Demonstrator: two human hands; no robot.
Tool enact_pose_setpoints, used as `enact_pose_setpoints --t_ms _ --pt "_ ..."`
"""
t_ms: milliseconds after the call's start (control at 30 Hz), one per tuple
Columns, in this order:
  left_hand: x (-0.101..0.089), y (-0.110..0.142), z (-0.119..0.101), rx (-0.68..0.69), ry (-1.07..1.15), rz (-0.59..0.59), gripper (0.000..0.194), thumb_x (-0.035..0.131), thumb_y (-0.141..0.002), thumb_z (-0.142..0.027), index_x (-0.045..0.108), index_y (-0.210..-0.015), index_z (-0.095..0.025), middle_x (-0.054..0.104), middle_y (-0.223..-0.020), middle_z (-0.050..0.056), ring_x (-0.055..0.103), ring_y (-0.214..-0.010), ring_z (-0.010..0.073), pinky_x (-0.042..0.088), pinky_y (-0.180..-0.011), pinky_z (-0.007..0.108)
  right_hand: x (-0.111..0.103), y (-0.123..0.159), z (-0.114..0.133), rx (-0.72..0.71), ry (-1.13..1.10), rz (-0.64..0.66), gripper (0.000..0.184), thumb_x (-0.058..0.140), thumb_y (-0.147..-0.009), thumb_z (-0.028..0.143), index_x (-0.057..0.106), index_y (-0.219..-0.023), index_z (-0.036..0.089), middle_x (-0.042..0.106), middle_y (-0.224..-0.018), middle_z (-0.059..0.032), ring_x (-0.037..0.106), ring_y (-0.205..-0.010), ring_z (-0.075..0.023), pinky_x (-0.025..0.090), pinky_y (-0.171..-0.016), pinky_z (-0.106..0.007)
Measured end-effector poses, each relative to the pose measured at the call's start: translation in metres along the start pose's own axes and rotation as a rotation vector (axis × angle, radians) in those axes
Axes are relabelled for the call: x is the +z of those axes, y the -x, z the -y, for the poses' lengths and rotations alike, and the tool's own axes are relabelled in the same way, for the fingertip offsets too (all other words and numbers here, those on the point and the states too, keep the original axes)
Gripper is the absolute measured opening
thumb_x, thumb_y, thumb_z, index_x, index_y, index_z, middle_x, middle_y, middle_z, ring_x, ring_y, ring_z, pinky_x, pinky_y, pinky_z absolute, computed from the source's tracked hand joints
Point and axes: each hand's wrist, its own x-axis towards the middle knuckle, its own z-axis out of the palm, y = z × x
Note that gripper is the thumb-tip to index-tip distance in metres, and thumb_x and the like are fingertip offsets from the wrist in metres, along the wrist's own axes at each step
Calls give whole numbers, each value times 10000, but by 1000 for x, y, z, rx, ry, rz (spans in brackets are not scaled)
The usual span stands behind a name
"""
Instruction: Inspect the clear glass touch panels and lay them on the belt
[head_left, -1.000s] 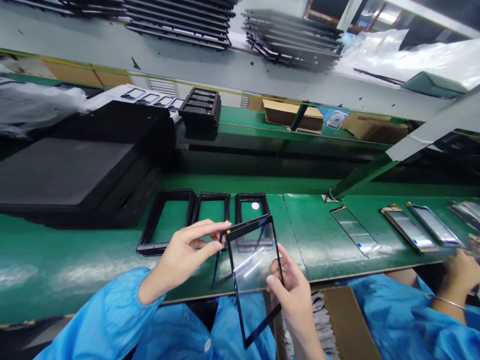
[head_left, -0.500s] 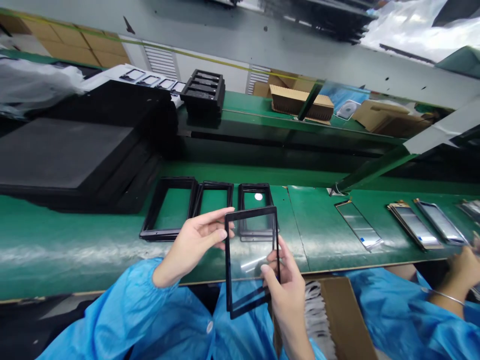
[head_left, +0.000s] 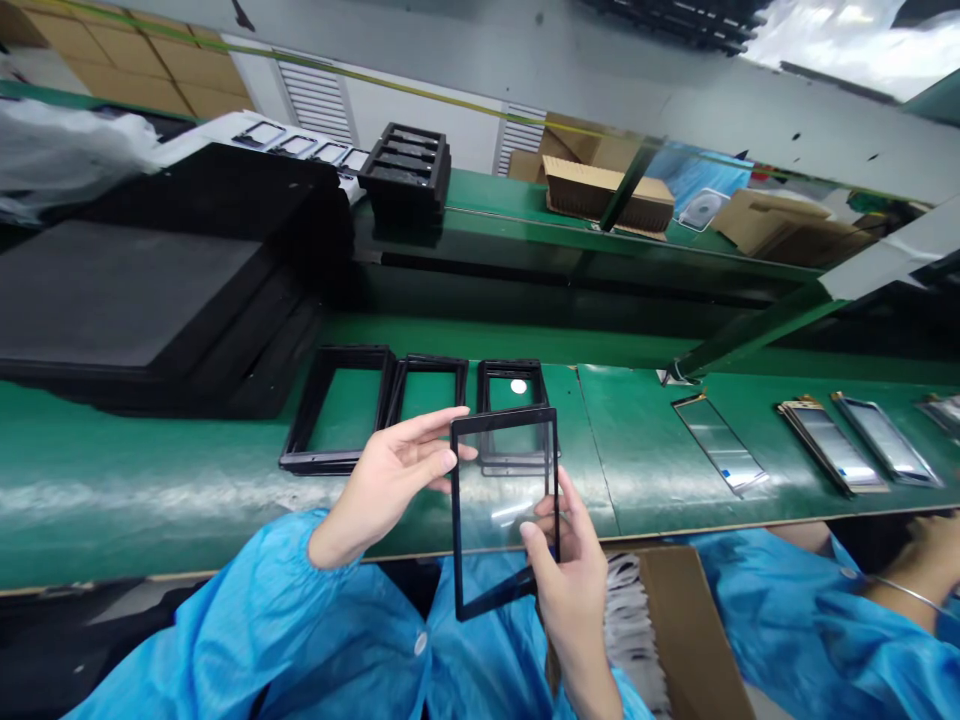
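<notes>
A clear glass panel with a black border [head_left: 491, 515] is held tilted above the front edge of the bench. My left hand [head_left: 382, 485] pinches its upper left edge between thumb and fingers. At the right edge, my right hand [head_left: 574, 590] has its thumb on the front face, and its fingers reach behind. Just beyond the panel, a stack of black frames [head_left: 544, 378] lies partly covered by it. Farther left are a middle stack of frames [head_left: 463, 385] and a larger stack of frames [head_left: 304, 425].
Black foam sheets [head_left: 127, 290] are piled at left. Slim screens [head_left: 720, 445] lie on the green bench [head_left: 622, 430] at right, near a co-worker's hand [head_left: 926, 555]. A cardboard box [head_left: 690, 630] stands below the edge. A slanted post [head_left: 750, 335] rises toward the shelf.
The panel's lower end showed two dark edges apart; now they look lined up as one. Both hands keep their hold. The co-worker's hand has shifted down slightly.
</notes>
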Motion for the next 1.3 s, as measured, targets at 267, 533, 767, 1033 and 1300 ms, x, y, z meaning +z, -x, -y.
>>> enact_pose_setpoints --t_ms 267,533,767,1033,1300 --pt "3 18 -13 36 -223 -4 450 859 -831 -342 822 -1245 -169 841 -852 108 826 -830 252 663 -655 235 -16 -45 39 -132 -101 44 509 662 -1009 377 611 -1502 261 787 -1265 -127 759 -1160 -282 586 -1041 -460" --pt "-8 25 -6 36 -297 32 430 851 -836 -390 835 -1220 -198 846 -848 102 821 -795 249 678 -665 251 -7 -50 60 -24 -289 73 170 762 -933 358 806 -1010 214 832 -726 -42 807 -611 -204 642 -651 -273" --pt "-8 18 -13 279 -684 167 414 755 -926 -405 775 -1332 -327 726 -1430 68 721 -1273 305 644 -978 332 3 -46 69 -14 -256 125 187 771 -928 367 812 -1013 205 843 -760 -57 819 -624 -223 660 -624 -281" --pt "2 15 -30 -26 -563 383 510 633 -1009 -391 570 -1508 -301 840 -1101 56 802 -782 211 620 -641 259 -27 -55 66 232 -195 510 481 735 -933 626 833 -1109 190 861 -997 -127 845 -864 -278 665 -828 -374" --pt "5 28 -9 -11 -208 -71 614 778 -906 -489 509 -1372 -194 828 -1061 148 785 -711 234 589 -551 285 -38 -50 32 221 -290 17 528 779 -847 703 762 -854 176 786 -619 -85 803 -615 -297 657 -609 -370"
